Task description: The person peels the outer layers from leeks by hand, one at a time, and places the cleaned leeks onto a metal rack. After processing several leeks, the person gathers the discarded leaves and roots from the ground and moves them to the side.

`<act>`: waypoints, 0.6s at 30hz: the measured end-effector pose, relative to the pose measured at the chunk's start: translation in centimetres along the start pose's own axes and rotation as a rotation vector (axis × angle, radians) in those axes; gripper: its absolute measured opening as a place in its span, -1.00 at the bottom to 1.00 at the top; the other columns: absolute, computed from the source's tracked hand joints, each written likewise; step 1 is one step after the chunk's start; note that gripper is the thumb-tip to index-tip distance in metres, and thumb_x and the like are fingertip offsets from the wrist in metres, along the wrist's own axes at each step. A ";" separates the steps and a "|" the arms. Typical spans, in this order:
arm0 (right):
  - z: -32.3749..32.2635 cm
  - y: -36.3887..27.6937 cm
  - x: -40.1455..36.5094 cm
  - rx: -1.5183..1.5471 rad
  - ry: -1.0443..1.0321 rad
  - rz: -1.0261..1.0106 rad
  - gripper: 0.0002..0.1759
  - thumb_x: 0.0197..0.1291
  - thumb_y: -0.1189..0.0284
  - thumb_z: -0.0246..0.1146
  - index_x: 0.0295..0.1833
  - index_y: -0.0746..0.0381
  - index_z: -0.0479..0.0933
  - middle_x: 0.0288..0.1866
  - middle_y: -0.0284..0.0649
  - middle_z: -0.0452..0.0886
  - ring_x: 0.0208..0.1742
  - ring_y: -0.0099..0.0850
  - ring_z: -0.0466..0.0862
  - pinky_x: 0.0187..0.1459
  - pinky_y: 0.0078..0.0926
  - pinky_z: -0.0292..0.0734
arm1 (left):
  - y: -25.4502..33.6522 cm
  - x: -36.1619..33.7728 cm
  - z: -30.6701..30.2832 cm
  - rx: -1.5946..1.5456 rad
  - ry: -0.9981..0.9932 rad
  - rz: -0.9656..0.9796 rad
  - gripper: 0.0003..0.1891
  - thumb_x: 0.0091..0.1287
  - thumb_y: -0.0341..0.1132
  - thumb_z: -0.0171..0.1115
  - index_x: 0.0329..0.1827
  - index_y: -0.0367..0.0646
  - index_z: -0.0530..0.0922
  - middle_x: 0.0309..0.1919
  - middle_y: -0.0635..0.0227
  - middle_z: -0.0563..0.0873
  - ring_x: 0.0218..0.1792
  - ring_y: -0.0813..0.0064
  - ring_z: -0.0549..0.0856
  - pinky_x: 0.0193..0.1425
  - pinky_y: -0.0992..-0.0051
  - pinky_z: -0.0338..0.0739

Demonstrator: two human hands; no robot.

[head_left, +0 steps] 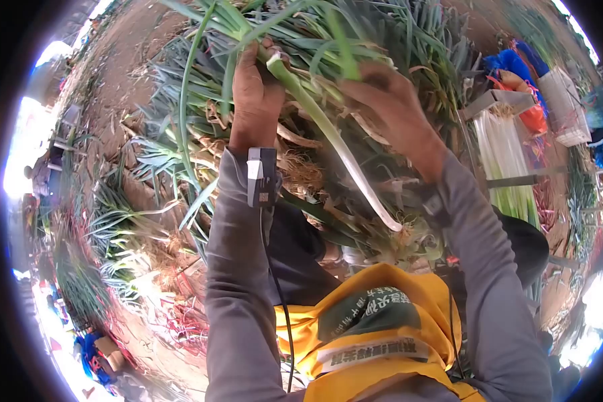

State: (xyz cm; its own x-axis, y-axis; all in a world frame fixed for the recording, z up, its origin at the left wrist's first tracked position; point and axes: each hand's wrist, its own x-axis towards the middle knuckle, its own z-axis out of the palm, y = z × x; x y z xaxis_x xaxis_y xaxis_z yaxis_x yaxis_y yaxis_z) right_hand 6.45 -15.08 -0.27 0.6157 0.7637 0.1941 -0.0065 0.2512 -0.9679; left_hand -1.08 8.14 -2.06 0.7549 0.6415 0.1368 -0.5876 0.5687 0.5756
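A long green onion slants across the middle, its white stem running down to a rooted end at the lower right. My left hand is closed around its upper part, where the green leaves begin. To the right, my right hand is blurred by motion, with its fingers pinched at a blurred green onion leaf. Behind and beneath both hands lies a big heap of green onions, with leaves, dry skins and roots mixed together.
More green onions lie on the dirt ground at left. A rack holding trimmed green onions, white stems showing, stands at right near a white crate and blue and orange bags. A yellow apron covers my lap.
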 end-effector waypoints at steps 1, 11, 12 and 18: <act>-0.6 -0.1 -1.4 0.115 0.028 0.035 -0.79 0.27 0.40 0.49 -0.12 0.28 0.65 -0.28 -0.32 0.65 -0.30 -0.60 0.61 -0.28 -0.57 0.48 | 0.8 0.6 -1.3 -0.050 0.013 0.005 -0.80 0.56 -0.20 0.24 0.07 -0.11 0.54 -0.20 0.34 0.63 -0.31 0.38 0.62 -0.12 0.33 0.58; -8.4 8.0 -15.3 -1.155 -0.427 0.024 -0.55 0.27 0.22 0.44 0.16 0.26 0.63 -0.12 0.02 0.68 -0.12 0.03 0.70 -0.09 -0.09 0.59 | 0.0 -3.2 2.4 0.011 0.001 -0.033 -0.70 0.54 -0.16 0.30 0.14 -0.15 0.53 -0.12 0.30 0.67 0.12 0.23 0.67 0.34 0.20 0.52; -6.3 5.0 -12.2 -0.943 -0.253 0.123 -0.49 0.29 0.24 0.43 0.28 0.23 0.59 0.00 0.05 0.67 0.03 0.04 0.68 0.03 -0.08 0.58 | -0.6 -3.8 2.9 0.057 -0.019 -0.054 -0.67 0.55 -0.15 0.28 0.19 -0.16 0.53 -0.09 0.28 0.68 0.20 0.20 0.65 0.40 0.17 0.49; 0.6 -2.1 1.6 -0.918 -0.114 -0.585 -0.63 0.28 0.38 0.40 0.16 0.23 0.59 -0.03 -0.09 0.61 -0.04 -0.07 0.69 0.01 -0.17 0.61 | -2.3 -3.9 4.9 0.072 -0.124 -0.167 -0.55 0.56 -0.12 0.27 0.33 -0.22 0.45 -0.05 0.28 0.70 0.27 0.21 0.63 0.37 0.16 0.52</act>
State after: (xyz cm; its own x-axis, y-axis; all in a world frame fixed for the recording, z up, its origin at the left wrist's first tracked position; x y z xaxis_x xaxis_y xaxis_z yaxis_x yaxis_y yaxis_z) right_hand 7.03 -14.02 2.13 0.2555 0.7328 0.6307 0.8822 0.0903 -0.4622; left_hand -1.30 1.80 0.00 0.8728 0.4705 0.1298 -0.4320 0.6210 0.6541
